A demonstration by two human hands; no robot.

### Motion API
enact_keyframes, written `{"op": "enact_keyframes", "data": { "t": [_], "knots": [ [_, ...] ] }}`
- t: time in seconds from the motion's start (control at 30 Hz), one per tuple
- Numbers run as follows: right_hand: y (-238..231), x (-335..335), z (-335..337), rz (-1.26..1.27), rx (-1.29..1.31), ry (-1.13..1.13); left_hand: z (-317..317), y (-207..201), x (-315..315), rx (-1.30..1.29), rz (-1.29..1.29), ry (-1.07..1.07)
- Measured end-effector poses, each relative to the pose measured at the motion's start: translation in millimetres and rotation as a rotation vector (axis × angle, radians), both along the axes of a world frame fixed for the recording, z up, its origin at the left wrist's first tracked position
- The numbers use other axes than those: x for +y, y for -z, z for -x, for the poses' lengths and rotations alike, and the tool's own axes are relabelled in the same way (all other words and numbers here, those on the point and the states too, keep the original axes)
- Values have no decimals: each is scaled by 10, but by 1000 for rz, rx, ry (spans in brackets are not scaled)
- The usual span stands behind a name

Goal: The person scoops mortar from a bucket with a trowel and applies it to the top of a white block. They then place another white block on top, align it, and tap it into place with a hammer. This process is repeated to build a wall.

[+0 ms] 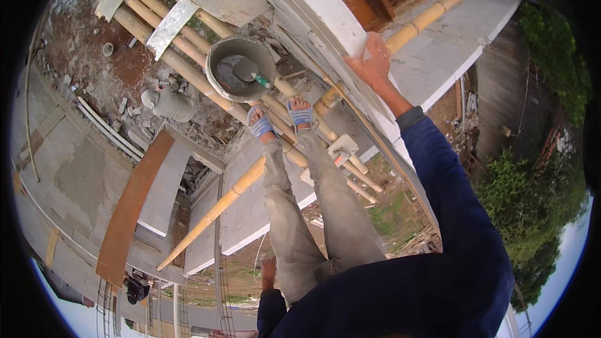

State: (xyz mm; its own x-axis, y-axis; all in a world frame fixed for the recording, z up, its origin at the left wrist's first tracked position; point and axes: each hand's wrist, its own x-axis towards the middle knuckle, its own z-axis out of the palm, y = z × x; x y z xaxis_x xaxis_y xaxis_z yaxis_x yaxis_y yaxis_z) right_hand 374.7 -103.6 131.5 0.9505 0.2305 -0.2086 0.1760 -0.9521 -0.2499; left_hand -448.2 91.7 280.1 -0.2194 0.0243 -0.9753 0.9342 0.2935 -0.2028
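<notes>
My right hand [374, 62] reaches forward and grips the near end of a long white block [319, 6] on top of the block wall, fingers wrapped over its corner. Down beside my left thigh hangs my left hand [268, 270], away from any object; its fingers are too small to make out. A bucket [216, 81] of wet grey mortar [233, 72] stands on the bamboo poles just ahead of my sandalled feet. In the mortar rests a tool with a green handle [261, 80], its blade partly sunk.
I stand on a scaffold of bamboo poles [156, 19] high above ground. Light boards [172, 27] lie across it. A person [169, 103] is below at left; another person [134, 289] is farther off. A tool with an orange part [341, 159] lies by my right leg.
</notes>
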Motion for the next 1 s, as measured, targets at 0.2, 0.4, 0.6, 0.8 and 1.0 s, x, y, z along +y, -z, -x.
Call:
{"op": "enact_keyframes", "data": {
  "t": [0.2, 0.4, 0.6, 0.8, 1.0],
  "knots": [
    [50, 29, -35, -8, -39, -46, -215, -39, -210, -171, 10, -381],
    [173, -57, 13, 16, -79, -83, -421, -199, -51, -187, 66, -263],
    [167, -12, 30, 39, -96, -68, -660, -228, -64, -305, 53, -305],
    [177, 31, 23, 66, -60, -27, -540, -89, -116, -204, 23, -240],
    [50, 25, 22, 53, 24, 8, 360, 166, -207, -177, -53, -169]
  ]
}}
